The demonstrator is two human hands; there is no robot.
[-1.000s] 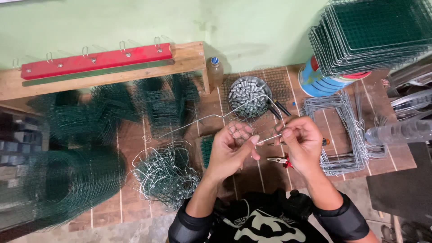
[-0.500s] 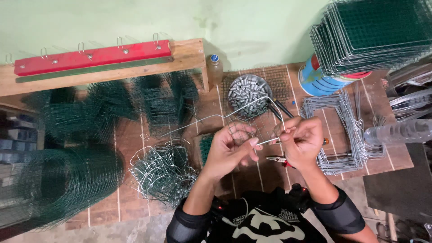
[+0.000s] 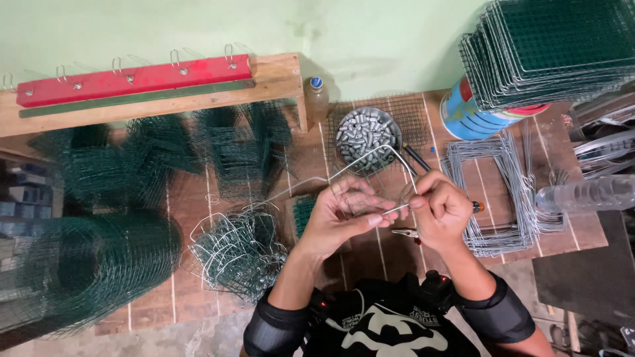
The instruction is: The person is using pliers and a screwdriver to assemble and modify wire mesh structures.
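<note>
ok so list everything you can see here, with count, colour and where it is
bent silver wire: one, held in both hands, centre
round metal bowl of grey clips: one, above the hands
dark green wire mesh rolls: several, left
tangle of green and silver wire hooks: one heap, left of the arms
silver rectangular wire frames: a stack, right
green mesh panels: a stack, top right
blue paint can: one, under the panels
red-topped wooden bench: one, top left
small bottle: one, blue cap, by the bench
clear plastic bottle: one, lying far right
left hand: fingers on the wire
right hand: pinching the wire
</note>
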